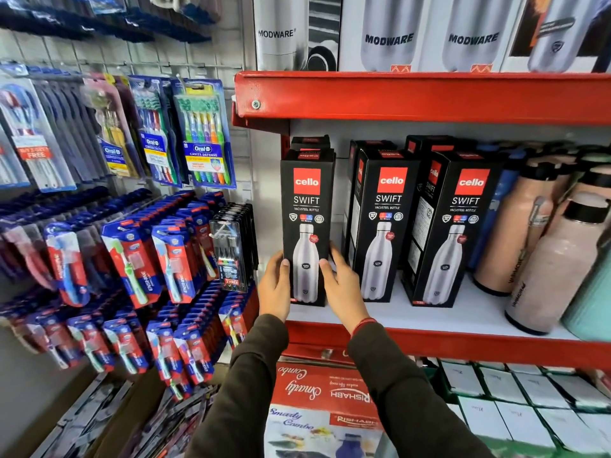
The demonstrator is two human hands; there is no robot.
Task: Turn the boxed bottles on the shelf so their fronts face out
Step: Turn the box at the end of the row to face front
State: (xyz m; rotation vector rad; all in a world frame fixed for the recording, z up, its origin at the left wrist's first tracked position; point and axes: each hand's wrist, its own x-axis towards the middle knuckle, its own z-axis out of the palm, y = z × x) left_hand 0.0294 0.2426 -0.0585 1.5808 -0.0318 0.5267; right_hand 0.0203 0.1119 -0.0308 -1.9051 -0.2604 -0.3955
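Observation:
Three black Cello Swift bottle boxes stand upright along the front of the red shelf [429, 345], with more boxes behind them. The left box [307, 206] faces straight out. My left hand [275, 289] holds its lower left edge and my right hand [342, 285] holds its lower right edge. The middle box [385, 223] and the right box [458, 226] are turned slightly, showing their fronts and left sides.
Loose pink, blue and mint bottles [542, 259] crowd the shelf's right end. Toothbrush packs [201, 133] hang on a wire rack to the left. Modware boxes [390, 34] fill the shelf above; red Smarty Combo boxes [317, 391] and white boxes [515, 401] sit below.

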